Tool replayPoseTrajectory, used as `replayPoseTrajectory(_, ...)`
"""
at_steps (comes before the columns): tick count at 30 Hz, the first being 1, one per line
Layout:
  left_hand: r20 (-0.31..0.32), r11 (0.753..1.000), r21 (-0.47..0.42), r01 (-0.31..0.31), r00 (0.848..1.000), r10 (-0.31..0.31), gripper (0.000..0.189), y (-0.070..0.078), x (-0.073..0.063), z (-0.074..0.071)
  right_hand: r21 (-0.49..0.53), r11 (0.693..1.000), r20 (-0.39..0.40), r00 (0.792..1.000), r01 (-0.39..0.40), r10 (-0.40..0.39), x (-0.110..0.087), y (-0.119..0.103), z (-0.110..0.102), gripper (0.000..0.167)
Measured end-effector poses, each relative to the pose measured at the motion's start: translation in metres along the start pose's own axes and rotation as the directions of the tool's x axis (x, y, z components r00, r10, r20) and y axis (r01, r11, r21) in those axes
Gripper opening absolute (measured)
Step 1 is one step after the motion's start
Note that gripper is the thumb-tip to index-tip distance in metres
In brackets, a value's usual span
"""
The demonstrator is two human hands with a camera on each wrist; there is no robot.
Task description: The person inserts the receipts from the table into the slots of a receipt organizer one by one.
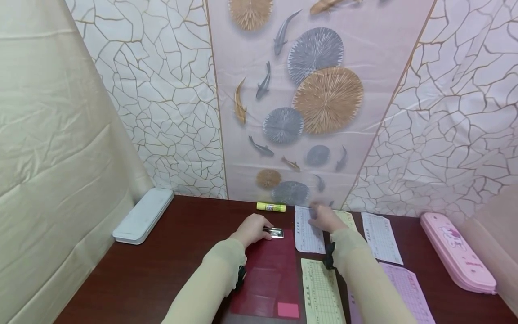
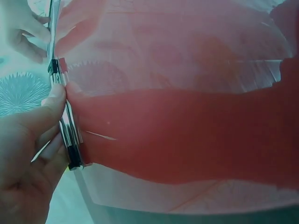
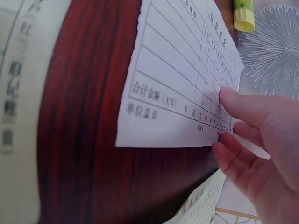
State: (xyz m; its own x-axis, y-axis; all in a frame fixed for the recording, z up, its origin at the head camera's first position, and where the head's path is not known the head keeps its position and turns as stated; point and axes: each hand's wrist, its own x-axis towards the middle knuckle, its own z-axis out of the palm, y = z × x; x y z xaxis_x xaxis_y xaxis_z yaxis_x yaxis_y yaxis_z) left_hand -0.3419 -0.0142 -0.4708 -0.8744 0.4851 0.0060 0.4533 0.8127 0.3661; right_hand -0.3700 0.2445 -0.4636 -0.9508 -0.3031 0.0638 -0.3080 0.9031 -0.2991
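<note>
Near the back of the table, my left hand (image 1: 252, 228) grips the metal clip (image 1: 277, 232) at the top of a translucent red clip folder (image 1: 267, 274). In the left wrist view the thumb lies on the silver clip (image 2: 70, 126), with fingers behind it. My right hand (image 1: 325, 218), slightly blurred in the head view, is over the white printed receipt slip (image 1: 307, 236) just right of the folder. Seen from the right wrist, the right thumb and fingers pinch the edge of that slip (image 3: 175, 79). A pink label (image 1: 288, 310) marks the folder's near corner.
A yellow glue stick (image 1: 271, 207) lies behind the folder. Rightward are a green slip (image 1: 323, 288), a purple slip (image 1: 408, 288), another white slip (image 1: 380, 236) and a pink pencil case (image 1: 457, 252). A pale case (image 1: 143, 216) sits at the left edge, and a patterned cloth (image 1: 178, 90) hangs behind.
</note>
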Motion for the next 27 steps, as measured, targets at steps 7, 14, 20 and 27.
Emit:
replayPoseTrajectory(7,-0.004,1.0,-0.026,0.01,1.0,-0.011,0.027,0.0006,0.0004,-0.0019,0.006,1.0,0.045,0.999,0.005,-0.005,0.0009,-0.003,0.0005,0.059)
replayPoseTrajectory(14,0.002,1.0,-0.019,0.011,1.0,-0.011,0.028,0.003,0.0049,-0.0023,0.052,0.996,0.034,0.997,-0.069,0.068,0.0034,-0.0034,-0.0014,0.052)
replayPoseTrajectory(20,-0.013,1.0,-0.012,0.009,1.0,-0.009,0.028,0.0012,0.005,-0.0006,0.129,0.987,-0.017,0.995,-0.095,0.098,0.0046,-0.003,0.0006,0.051)
replayPoseTrajectory(27,-0.007,1.0,-0.01,0.021,1.0,-0.021,0.03,-0.001,0.0,0.0002,0.164,0.976,-0.026,0.989,-0.142,0.148,0.0027,-0.0024,0.0084,0.057)
